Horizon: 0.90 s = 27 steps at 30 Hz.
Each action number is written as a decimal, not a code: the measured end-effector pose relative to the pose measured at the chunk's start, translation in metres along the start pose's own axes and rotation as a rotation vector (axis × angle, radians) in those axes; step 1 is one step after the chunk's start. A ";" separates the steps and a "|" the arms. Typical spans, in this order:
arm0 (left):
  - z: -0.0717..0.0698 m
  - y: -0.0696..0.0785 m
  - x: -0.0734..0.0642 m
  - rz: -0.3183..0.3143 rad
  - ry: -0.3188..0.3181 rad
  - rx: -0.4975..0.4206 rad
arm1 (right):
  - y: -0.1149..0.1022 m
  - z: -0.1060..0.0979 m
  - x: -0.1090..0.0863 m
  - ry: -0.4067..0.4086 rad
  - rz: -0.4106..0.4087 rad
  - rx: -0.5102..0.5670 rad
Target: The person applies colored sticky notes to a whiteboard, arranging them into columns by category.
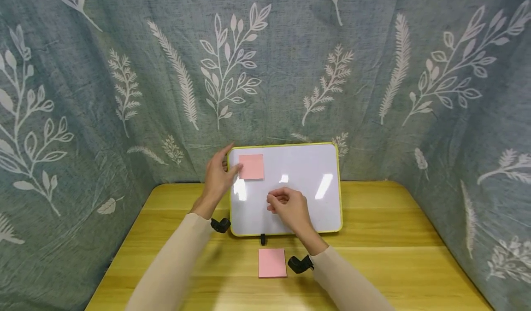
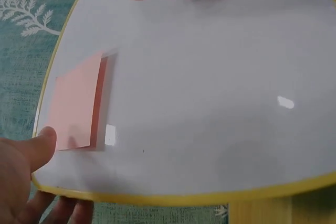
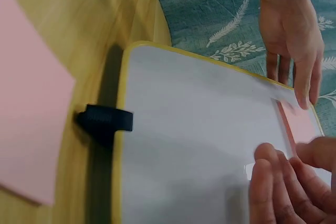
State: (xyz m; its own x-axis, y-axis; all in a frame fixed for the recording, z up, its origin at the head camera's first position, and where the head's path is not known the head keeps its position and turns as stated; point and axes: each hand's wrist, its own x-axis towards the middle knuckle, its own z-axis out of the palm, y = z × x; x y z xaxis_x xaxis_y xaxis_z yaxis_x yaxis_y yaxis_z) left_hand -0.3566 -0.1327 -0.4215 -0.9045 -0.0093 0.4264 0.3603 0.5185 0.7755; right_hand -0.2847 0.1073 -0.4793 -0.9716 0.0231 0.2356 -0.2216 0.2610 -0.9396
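Observation:
A small whiteboard (image 1: 298, 173) with a yellow rim leans upright on the table. My left hand (image 1: 217, 175) grips its left edge, the thumb on the front face and the fingers behind. The thumb tip touches the edge of a pink sticky note (image 1: 251, 167) stuck at the board's upper left. In the left wrist view, that note (image 2: 79, 106) stands slightly off the surface along one side. My right hand (image 1: 290, 207) hovers before the middle of the board, fingers loosely bent, holding nothing. In the right wrist view its fingers (image 3: 270, 182) are apart from the thumb.
A pink sticky note pad (image 1: 272, 263) lies on the wooden table (image 1: 373, 246) in front of the board. A black clip-like piece (image 1: 263, 239) sits at the board's bottom edge. Leaf-patterned blue-green curtains (image 1: 269, 71) surround the table at the back and sides.

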 end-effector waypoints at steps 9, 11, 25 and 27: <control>-0.017 -0.010 -0.038 0.079 -0.014 0.140 | 0.011 -0.020 -0.034 -0.092 -0.096 -0.222; -0.020 -0.011 -0.047 0.094 -0.020 0.175 | 0.014 -0.024 -0.040 -0.106 -0.131 -0.253; -0.017 -0.017 -0.115 0.309 -0.100 0.284 | 0.023 -0.047 -0.064 -0.216 -0.360 -0.321; -0.013 -0.016 -0.125 0.327 -0.164 0.282 | 0.025 -0.050 -0.068 -0.254 -0.407 -0.337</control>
State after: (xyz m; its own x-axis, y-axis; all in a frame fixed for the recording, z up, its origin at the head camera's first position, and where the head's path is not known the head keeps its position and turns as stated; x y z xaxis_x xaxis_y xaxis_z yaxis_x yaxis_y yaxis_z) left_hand -0.2459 -0.1506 -0.4813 -0.7861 0.3167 0.5308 0.5768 0.6846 0.4457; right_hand -0.2197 0.1605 -0.5068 -0.8123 -0.3648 0.4551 -0.5832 0.4938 -0.6450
